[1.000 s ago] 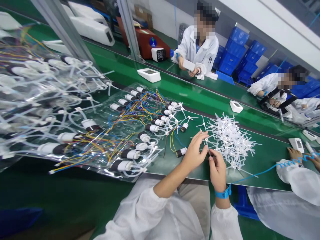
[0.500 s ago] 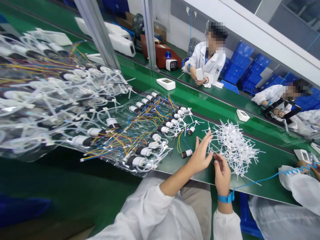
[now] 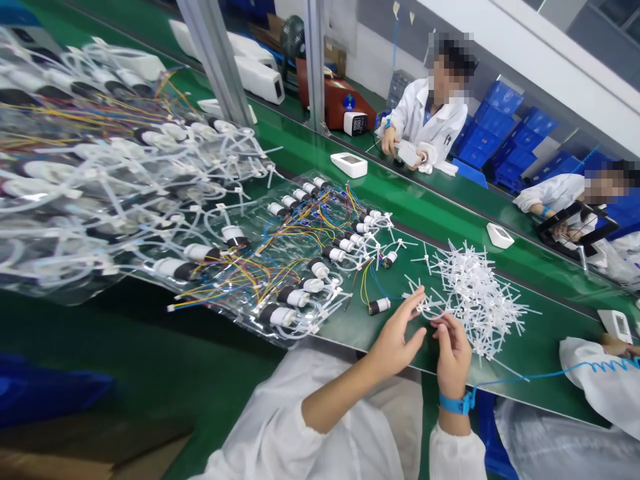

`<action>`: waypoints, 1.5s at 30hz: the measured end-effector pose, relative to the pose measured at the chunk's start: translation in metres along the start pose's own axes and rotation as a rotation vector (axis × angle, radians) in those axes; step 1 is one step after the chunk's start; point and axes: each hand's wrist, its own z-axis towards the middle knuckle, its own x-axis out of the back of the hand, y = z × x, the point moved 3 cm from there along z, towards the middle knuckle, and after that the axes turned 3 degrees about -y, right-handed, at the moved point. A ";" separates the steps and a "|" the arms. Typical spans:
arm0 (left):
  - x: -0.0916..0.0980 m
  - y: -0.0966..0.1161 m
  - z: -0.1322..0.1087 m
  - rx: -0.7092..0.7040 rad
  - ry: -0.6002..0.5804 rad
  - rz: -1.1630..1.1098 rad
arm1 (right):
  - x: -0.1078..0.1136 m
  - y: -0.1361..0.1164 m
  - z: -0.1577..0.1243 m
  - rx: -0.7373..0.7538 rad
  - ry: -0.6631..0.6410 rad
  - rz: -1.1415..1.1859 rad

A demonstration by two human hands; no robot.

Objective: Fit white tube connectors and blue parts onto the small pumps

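My left hand (image 3: 397,337) and my right hand (image 3: 453,350) meet over the near edge of the green bench (image 3: 540,330), each pinching a small white plastic connector piece (image 3: 427,308) between the fingertips. A heap of the same white T-shaped connectors (image 3: 475,293) lies just beyond my right hand. A small black-and-white pump motor (image 3: 379,306) with coloured wires rests on the bench just left of my left hand. My right wrist wears a blue strap with a blue coiled cord (image 3: 530,377).
Clear plastic sheets (image 3: 260,253) hold several wired pump motors with tubing to the left. White devices (image 3: 351,164) ride the green conveyor beyond. Two people in white coats work across the line; another person's sleeve (image 3: 603,377) is at my right.
My hands have drawn slightly nearer me and closed on a white connector from the heap's edge; my left fingers, spread before, now pinch. The view has shifted left.
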 end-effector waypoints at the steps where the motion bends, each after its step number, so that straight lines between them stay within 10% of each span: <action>1: 0.001 -0.005 0.000 0.053 0.032 -0.048 | 0.000 -0.001 0.000 -0.001 -0.003 0.007; 26: -0.001 -0.003 0.004 0.241 -0.020 -0.027 | 0.003 -0.016 0.004 0.136 -0.253 -0.057; 34: -0.003 -0.001 0.003 0.217 -0.036 -0.015 | 0.006 -0.015 0.006 0.099 -0.094 -0.040; 40: 0.034 0.026 0.000 0.032 0.029 0.315 | 0.015 0.009 0.004 -0.043 -0.002 0.086; 45: 0.070 0.032 -0.005 0.206 -0.006 0.774 | 0.015 0.020 0.004 -0.069 0.093 0.193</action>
